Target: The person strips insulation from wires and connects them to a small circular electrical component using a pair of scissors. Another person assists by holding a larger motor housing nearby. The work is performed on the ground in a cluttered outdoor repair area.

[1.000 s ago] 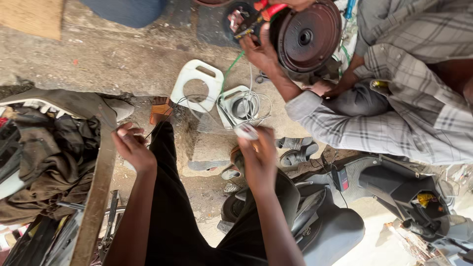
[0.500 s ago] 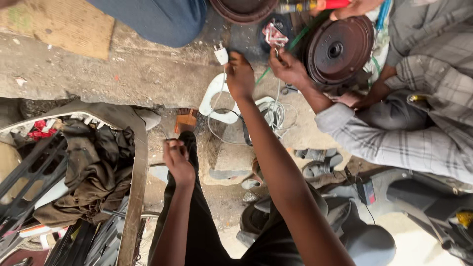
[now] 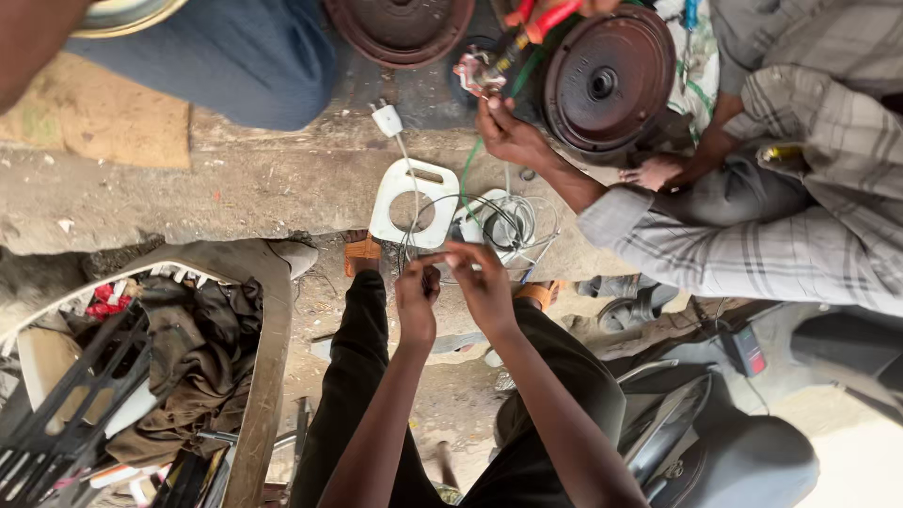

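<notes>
Both the left hand (image 3: pixel 417 299) and right hand (image 3: pixel 482 282) pinch the thin white cable (image 3: pixel 411 193) just before them; grip it firmly, judging by its slack.

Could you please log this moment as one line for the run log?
left hand: pinching thin wire | right hand: pinching same wire | white plug: on ground | co-worker's hand: at rusty motor

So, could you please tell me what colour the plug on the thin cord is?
White. The plug lies on the ground; the head view shows it.
</notes>
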